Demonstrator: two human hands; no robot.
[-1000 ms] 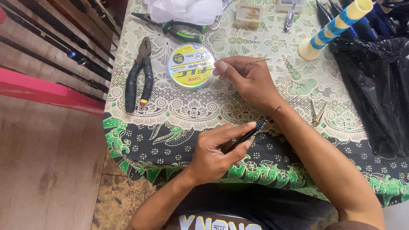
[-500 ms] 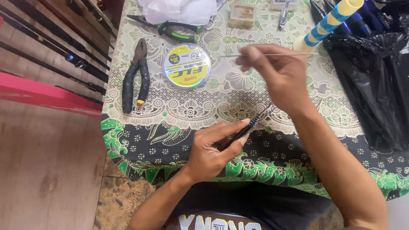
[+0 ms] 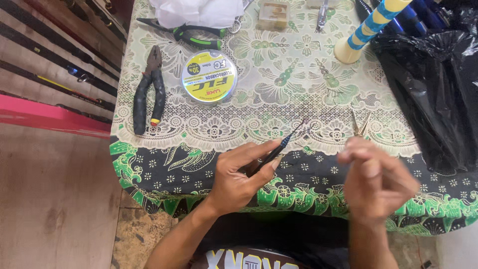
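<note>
My left hand (image 3: 241,172) grips a thin dark needle-like tool (image 3: 279,147) with a fine tip that points up and to the right over the table's front edge. To its right, my right hand (image 3: 376,179) is blurred, with its fingers pinched together; a very fine line may run from it, but I cannot tell. A round spool of fishing line (image 3: 209,75) with a yellow label lies flat on the patterned tablecloth (image 3: 279,94), beyond my left hand.
Black-handled pliers (image 3: 148,89) lie left of the spool. Green-handled pliers (image 3: 186,34) and a white cloth (image 3: 194,11) sit at the back. A blue and yellow striped cone (image 3: 371,27) and a black plastic bag (image 3: 433,84) stand on the right. Small gold scissors (image 3: 359,124) lie near my right hand.
My right hand has come back from near the spool toward me and to the right, down to the table's front edge. My left hand holds the tool in about the same place.
</note>
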